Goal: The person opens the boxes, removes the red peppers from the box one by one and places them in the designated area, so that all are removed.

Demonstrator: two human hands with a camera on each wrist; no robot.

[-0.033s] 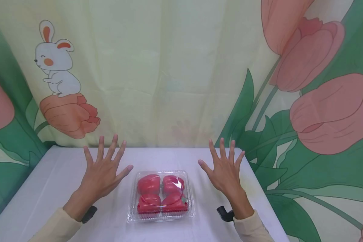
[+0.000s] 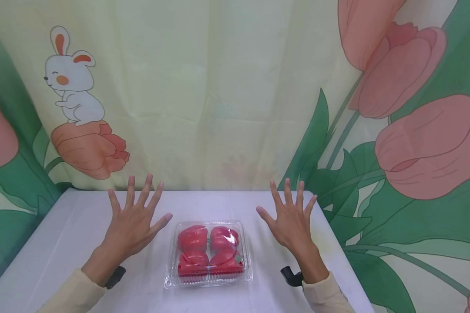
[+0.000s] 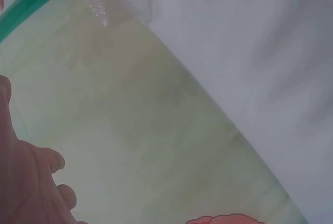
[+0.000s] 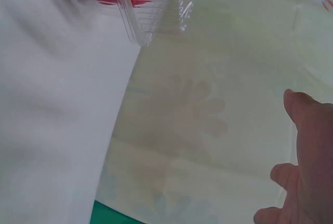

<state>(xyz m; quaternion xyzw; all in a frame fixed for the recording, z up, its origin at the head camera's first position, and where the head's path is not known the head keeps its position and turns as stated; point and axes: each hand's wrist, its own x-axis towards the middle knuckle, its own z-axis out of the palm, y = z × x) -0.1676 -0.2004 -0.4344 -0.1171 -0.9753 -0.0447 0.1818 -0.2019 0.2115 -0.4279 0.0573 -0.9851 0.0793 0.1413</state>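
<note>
A clear plastic clamshell box stands on the table between my hands. Several glossy red lobed pieces fill it, with a small green bit at the right one; their exact kind is unclear through the lid. My left hand is spread, fingers straight, to the left of the box and apart from it. To its right, my right hand is spread likewise, holding nothing. In the left wrist view, part of the left hand shows at lower left; in the right wrist view, the right hand shows at right.
A white-covered table lies under the box and hands. Behind it hangs a curtain printed with tulips and a rabbit. Dark straps or mounts sit at both wrists, below light sleeves.
</note>
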